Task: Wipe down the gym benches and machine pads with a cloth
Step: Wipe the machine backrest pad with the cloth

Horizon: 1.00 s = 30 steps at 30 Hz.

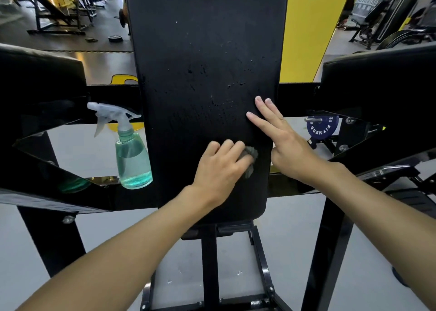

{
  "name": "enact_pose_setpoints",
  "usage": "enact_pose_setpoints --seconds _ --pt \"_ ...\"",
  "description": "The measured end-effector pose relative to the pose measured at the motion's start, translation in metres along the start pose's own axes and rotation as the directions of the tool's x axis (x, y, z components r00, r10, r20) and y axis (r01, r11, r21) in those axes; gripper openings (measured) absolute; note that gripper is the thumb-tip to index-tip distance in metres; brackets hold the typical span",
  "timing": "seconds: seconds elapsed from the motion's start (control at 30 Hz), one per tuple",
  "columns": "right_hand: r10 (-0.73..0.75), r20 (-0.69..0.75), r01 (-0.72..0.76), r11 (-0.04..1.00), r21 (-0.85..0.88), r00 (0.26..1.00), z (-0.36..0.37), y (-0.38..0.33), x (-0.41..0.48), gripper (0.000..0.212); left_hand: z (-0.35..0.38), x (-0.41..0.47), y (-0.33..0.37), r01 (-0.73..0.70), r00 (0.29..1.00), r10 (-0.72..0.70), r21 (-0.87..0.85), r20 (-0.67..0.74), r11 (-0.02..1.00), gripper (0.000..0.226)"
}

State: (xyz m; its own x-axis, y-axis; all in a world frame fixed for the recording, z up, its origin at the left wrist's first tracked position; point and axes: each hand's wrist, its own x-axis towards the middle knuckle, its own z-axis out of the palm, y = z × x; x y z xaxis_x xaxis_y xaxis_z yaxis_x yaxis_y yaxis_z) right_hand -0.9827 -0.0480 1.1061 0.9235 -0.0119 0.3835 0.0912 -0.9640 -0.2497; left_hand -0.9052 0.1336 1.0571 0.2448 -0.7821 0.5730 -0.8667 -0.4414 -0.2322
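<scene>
1. the tabletop point(207, 51) is a long black bench pad with small spots and marks on it.
2. a small grey cloth point(250, 156) lies on its near part, under the curled fingers of the left grip point(221, 167).
3. the right grip point(280, 136) rests flat on the tabletop's right edge, fingers straight.
4. a spray bottle point(132, 152) stands on a black bar point(103, 181) just left of the tabletop.
5. the tabletop's black stand point(208, 251) sits on the grey floor point(70, 150).

I see the pad point(205, 51) as matt black, vinyl-like, pitted and flecked in places. The cloth point(250, 155) on it looks grey, soft and crumpled. Left, the spray bottle point(132, 155) is translucent plastic. The frame point(330, 240) is glossy black-painted metal.
</scene>
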Motion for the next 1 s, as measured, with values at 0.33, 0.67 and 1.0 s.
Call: enact_pose_setpoints --seconds 0.33,0.67,1.0 --pt "-0.011 -0.037 0.015 0.993 0.119 0.999 0.003 0.002 -0.001 0.101 0.012 0.007 0.024 -0.092 0.994 0.092 0.002 -0.053 0.996 0.045" --pt "-0.006 0.007 0.005 0.993 0.115 1.000 0.016 0.008 -0.046 0.097 0.026 -0.005 0.042 -0.146 0.989 0.145 -0.019 -0.027 0.989 0.046" --pt "0.156 0.124 -0.158 0.988 -0.001 0.980 0.025 0.009 -0.082 0.098 0.037 -0.022 0.048 -0.204 0.978 0.205 -0.021 0.047 0.979 0.032"
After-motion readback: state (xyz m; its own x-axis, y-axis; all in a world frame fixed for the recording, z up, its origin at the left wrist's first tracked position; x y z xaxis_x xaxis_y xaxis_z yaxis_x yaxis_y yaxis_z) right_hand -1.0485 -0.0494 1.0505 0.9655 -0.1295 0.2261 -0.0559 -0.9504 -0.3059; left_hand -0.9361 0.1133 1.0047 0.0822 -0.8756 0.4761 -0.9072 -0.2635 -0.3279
